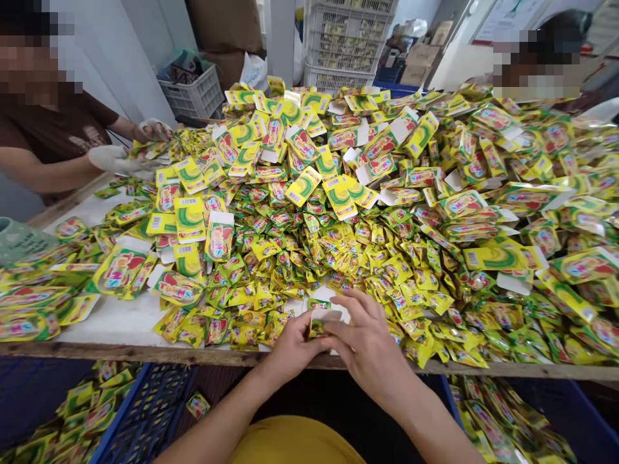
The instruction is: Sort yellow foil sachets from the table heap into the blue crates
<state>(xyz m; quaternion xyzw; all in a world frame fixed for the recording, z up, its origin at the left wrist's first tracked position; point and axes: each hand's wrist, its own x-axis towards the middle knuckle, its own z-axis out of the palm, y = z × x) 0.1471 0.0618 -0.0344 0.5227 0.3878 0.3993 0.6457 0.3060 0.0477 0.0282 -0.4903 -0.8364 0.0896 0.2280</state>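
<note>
Near the table's front edge, my left hand (293,345) grips a small carton (325,316) with its white inner flap showing. My right hand (370,332) closes over the carton's other side, thumb and fingers at its open end. Whether a sachet is also between those fingers is hidden. Small yellow and green sachets (338,251) are heaped just beyond my hands. Above them lies a large pile of yellow and green printed cartons (314,119), several with white flaps open.
Blue crates (120,412) holding filled-looking cartons stand below the table edge (120,353). On the left, a co-worker's gloved hands (113,158) handle sachets. Another person (536,64) is at the far right. A pale green cup (22,241) stands left; white crates (345,38) are stacked behind.
</note>
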